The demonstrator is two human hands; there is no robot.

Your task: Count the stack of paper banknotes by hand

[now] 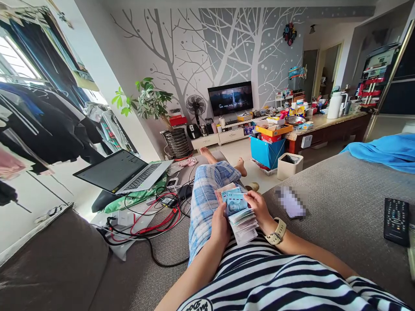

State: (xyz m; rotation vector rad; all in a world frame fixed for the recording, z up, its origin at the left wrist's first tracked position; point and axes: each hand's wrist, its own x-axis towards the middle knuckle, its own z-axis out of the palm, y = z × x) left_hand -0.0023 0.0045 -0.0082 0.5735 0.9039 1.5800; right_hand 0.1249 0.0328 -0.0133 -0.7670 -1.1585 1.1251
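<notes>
Over my lap I hold a stack of banknotes (pixel 244 222), fanned and bent over in the middle. Blue notes (pixel 236 204) show on top, and the edge of a reddish note sticks out behind them at the upper left. My left hand (pixel 220 222) is closed on the left side of the notes, thumb on top. With thumb and fingers, my right hand (pixel 257 207) pinches the upper right corner of a blue note. A pale watch (pixel 277 232) sits on my right wrist. The fingers under the stack are hidden.
An open laptop (pixel 129 172) lies on the sofa at left, near tangled red and black cables (pixel 162 220). At right are a blurred phone-like object (pixel 292 203), a black remote control (pixel 396 221) and a blue cloth (pixel 385 151). A bin (pixel 289 167) stands beyond.
</notes>
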